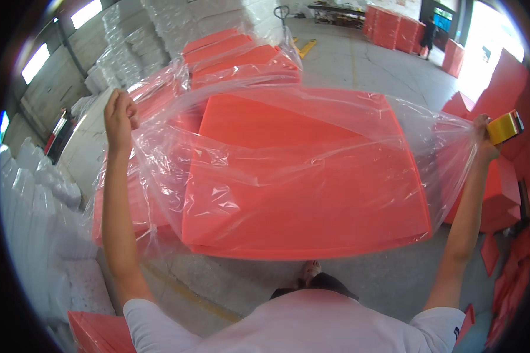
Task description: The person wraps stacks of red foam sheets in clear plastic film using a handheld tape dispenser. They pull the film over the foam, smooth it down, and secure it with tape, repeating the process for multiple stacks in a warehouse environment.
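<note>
A large clear plastic bag (418, 126) is stretched wide around a stack of red foam sheets (312, 188) in front of me. My left hand (121, 115) is raised at the far left, its fingers closed in a fist on the gathered edge of the plastic. Out at the right, my right hand (483, 134) is closed on the other bunched side of the bag. A roll of yellow tape (504, 127) sits against the right hand; whether the fingers hold it or it hangs there, I cannot tell. Wrinkled film covers the front of the red sheets.
More plastic-wrapped red foam packs (241, 62) lie behind and to the left. White wrapped stacks (129, 50) rise at the back left. Red foam blocks (497, 188) and scraps (518, 259) crowd the right. A person (429, 36) stands far off near a bright doorway.
</note>
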Demonstrator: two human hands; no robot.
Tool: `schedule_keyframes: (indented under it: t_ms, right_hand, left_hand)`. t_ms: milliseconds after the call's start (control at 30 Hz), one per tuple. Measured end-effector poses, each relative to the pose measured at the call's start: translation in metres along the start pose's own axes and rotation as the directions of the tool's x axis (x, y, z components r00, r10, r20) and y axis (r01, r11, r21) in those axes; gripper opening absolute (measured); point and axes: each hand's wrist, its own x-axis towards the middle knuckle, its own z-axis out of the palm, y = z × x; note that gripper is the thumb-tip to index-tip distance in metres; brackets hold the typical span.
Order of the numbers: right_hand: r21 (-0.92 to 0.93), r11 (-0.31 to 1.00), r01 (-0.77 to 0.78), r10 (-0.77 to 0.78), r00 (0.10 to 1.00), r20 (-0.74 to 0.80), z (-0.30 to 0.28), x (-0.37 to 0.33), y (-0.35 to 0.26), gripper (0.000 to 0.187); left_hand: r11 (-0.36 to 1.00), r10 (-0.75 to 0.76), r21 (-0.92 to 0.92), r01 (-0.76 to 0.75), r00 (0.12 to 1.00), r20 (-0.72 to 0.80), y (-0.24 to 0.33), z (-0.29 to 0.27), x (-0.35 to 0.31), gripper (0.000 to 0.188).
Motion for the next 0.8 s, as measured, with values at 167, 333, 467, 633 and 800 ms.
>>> schedule_keyframes:
  t_ms: [167, 333, 467, 633, 800]
  right_hand:
    - [-0.076, 0.986, 0.145, -0.156, 0.975, -0.161, 0.01, -0.063, -0.075, 0.043]
    - [-0.153, 0.971, 0.182, -0.219, 0.933, -0.284, -0.071, -0.143, -0.15, 0.04]
    - [-0.135, 0.959, 0.247, -0.281, 0.882, -0.379, -0.034, -0.177, -0.171, 0.03]
    - [-0.149, 0.982, 0.112, -0.147, 0.958, -0.245, -0.01, -0.192, -0.175, 0.027]
    - [-0.189, 0.979, 0.081, -0.139, 0.937, -0.319, -0.006, -0.189, -0.17, 0.026]
  left_hand:
    - [0.877, 0.105, 0.455, -0.151, 0.987, 0.125, -0.034, 0.002, -0.044, 0.025]
    - [0.662, -0.163, 0.727, -0.18, 0.913, 0.375, -0.085, 0.01, -0.112, 0.008]
    - [0.396, -0.257, 0.871, -0.29, 0.876, 0.408, -0.047, 0.039, -0.113, 0.009]
    - [0.07, 0.16, 0.654, -0.753, 0.655, 0.738, -0.039, 0.159, -0.124, 0.025]
    - [0.629, 0.239, 0.025, -0.777, 0.224, 0.945, -0.032, 0.324, -0.269, 0.064]
